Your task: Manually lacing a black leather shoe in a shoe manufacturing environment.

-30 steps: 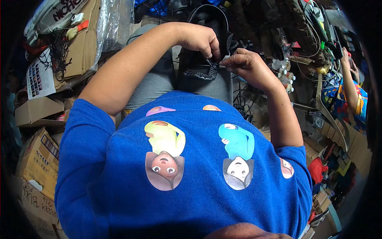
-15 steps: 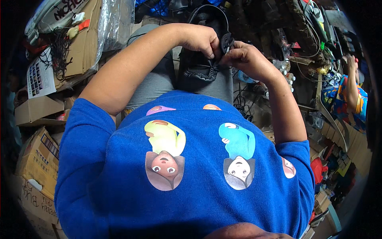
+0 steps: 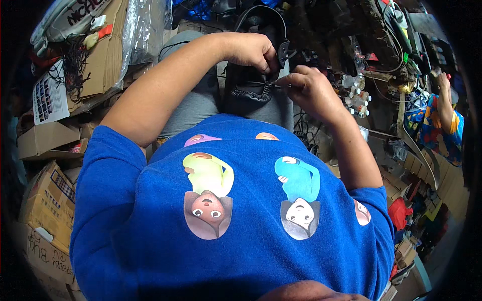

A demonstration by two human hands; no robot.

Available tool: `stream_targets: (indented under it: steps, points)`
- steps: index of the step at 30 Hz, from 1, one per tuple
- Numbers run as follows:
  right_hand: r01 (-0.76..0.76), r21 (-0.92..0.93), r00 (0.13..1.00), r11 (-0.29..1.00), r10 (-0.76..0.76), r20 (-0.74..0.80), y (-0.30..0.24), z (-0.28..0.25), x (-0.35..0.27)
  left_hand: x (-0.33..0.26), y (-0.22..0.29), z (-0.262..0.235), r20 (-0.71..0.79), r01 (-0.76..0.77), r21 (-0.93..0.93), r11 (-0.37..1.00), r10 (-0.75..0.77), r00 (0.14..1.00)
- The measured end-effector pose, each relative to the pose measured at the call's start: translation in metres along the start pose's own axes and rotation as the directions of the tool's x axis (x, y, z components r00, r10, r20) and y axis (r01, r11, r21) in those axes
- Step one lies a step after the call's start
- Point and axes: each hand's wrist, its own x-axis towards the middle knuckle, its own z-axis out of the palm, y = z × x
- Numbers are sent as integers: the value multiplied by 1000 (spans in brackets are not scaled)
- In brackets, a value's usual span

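In the head view, I see my left hand [image 3: 256, 50] pinched on the black, leather-like piece with a gathered edge and curved strap [image 3: 252, 94], which lies on the lap in grey trousers [image 3: 193, 103]. My right hand [image 3: 314, 89] is beside it, fingertips bunched; I cannot tell whether they grip anything. Dark handwriting marks a brown cardboard box [image 3: 47, 253]; print covers a yellow-brown carton [image 3: 49, 203] and a white sheet [image 3: 45, 108].

A black strapped piece [image 3: 251, 95] over grey trousers [image 3: 193, 95]
The left hand [image 3: 257, 52] pinches it, the right hand [image 3: 315, 91] points its fingers at its edge, contact unclear; small bottles [image 3: 357, 95] sit right of the right hand, cardboard [image 3: 106, 57] well left of the left hand
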Motion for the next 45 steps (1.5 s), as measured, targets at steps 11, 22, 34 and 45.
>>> stream_targets:
  steps: [11, 22, 34, 45]
  points:
    - [-155, 121, 987, 980, 158, -10, -5, 9, -9, -2, 6, 1, -13, -4, 50, 999, 4, 1000]
    - [-141, 240, 988, 961, 122, 93, 14, 9, 5, -9, 19, 2, -55, 54, 116, 992, -48, 997]
    - [-168, 230, 986, 959, 165, 31, 5, 7, -11, -6, -1, -5, 70, -50, 24, 998, 48, 996]
    - [-152, 136, 985, 979, 161, -56, -3, 9, -15, -7, 3, -7, 115, -59, -6, 998, 59, 992]
